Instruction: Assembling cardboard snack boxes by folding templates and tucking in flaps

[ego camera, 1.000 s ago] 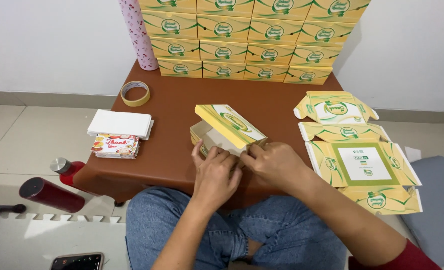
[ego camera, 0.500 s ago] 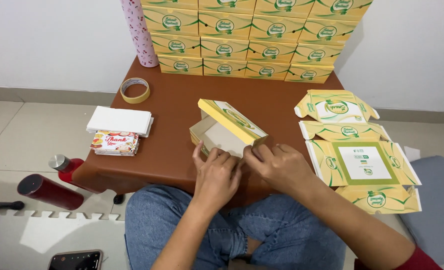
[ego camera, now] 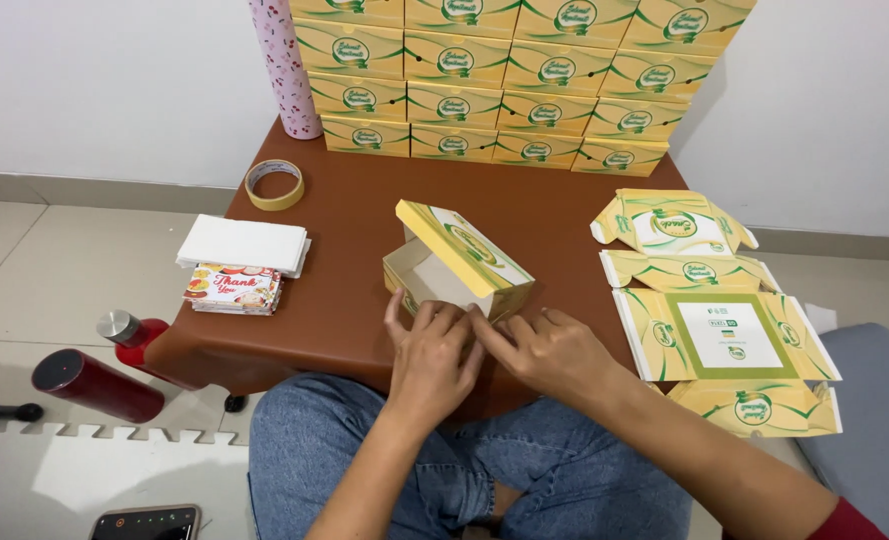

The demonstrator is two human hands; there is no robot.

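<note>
Nearest the camera, denim-clad knees sit under the front edge of a low brown bench (ego camera: 365,220) with a smooth, matte top. The left hand (ego camera: 430,360) lies flat, fingers spread, pressing the near wall of a yellow-and-green cardboard box (ego camera: 455,265); the right hand (ego camera: 550,350) has its fingers extended to the box's near right corner, gripping nothing fully. The box stands at the bench's front middle, its glossy printed lid hinged up and tilted, its long axis running from near right to far left. To the right lie flat unfolded box blanks (ego camera: 725,335). Left are white paper sheets (ego camera: 243,243) and a tape roll (ego camera: 274,184). Farthest, folded boxes (ego camera: 505,80) are stacked against the wall.
</note>
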